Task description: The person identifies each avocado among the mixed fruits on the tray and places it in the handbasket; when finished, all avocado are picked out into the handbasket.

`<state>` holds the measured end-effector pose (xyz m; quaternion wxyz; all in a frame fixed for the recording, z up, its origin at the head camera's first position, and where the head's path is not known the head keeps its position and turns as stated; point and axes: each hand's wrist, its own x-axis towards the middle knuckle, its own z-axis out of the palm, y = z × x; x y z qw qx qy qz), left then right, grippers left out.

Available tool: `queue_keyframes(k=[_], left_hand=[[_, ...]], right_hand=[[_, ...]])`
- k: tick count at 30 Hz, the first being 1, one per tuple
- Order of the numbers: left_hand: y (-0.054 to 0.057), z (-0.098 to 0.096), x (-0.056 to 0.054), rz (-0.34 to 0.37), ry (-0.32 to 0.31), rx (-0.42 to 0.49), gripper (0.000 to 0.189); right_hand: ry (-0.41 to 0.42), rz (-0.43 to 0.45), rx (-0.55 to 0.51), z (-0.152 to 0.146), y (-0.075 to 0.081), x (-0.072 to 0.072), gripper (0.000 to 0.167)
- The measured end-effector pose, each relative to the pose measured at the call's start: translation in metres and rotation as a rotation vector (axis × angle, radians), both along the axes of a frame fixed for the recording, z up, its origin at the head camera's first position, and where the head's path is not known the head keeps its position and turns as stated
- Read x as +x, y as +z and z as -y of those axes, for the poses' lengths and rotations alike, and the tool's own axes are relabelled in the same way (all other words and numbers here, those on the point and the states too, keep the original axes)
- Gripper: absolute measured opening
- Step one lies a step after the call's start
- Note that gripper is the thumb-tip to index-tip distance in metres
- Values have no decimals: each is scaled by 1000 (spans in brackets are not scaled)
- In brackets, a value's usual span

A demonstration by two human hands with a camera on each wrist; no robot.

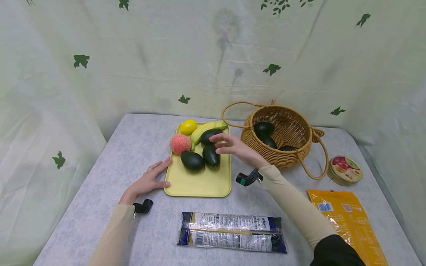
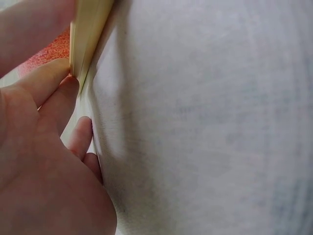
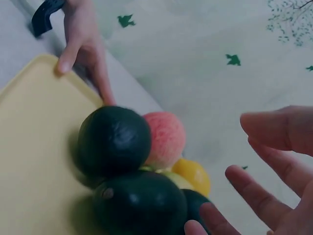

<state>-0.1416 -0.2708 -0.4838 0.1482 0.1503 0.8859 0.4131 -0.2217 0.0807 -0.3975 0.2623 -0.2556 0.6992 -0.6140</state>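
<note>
A yellow tray [image 1: 196, 186] carries three dark green avocados [image 1: 192, 161], a banana [image 1: 198, 133], a lemon [image 1: 188, 126] and a pink peach [image 1: 180, 144]. Along the tray's left edge lies my left hand [image 1: 149, 181], fingers extended, its thumb on the rim. In the left wrist view, fingertips touch the tray's side [image 2: 88, 39]. My right hand [image 1: 237, 149] is over the tray's right side, close by the avocados, with fingers loosely bent and apart. The right wrist view shows nothing between those fingers, and an avocado [image 3: 142, 203] just left of them.
A wicker basket [image 1: 266, 152] with several avocados [image 1: 264, 128] stands behind the right forearm, handles spread outward. To its right are a round tin [image 1: 345, 170] and an orange packet [image 1: 349, 218]. Two long dark-blue packages [image 1: 233, 232] lie in front of the tray.
</note>
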Motion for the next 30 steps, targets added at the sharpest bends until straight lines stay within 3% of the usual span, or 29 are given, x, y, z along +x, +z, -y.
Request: queue_keyframes(k=[7, 16, 25, 30], left_hand=[[3, -1, 1, 2, 0, -3, 85], [5, -2, 2, -11, -8, 0, 85], [2, -2, 1, -9, -3, -3, 86], [2, -1, 1, 2, 6, -6, 86]], right_hand=[[26, -47, 135, 7, -14, -4, 48], [61, -215, 224, 15, -31, -10, 49], [-32, -277, 380, 25, -38, -7, 48], [-48, -258, 385, 23, -38, -3, 48]])
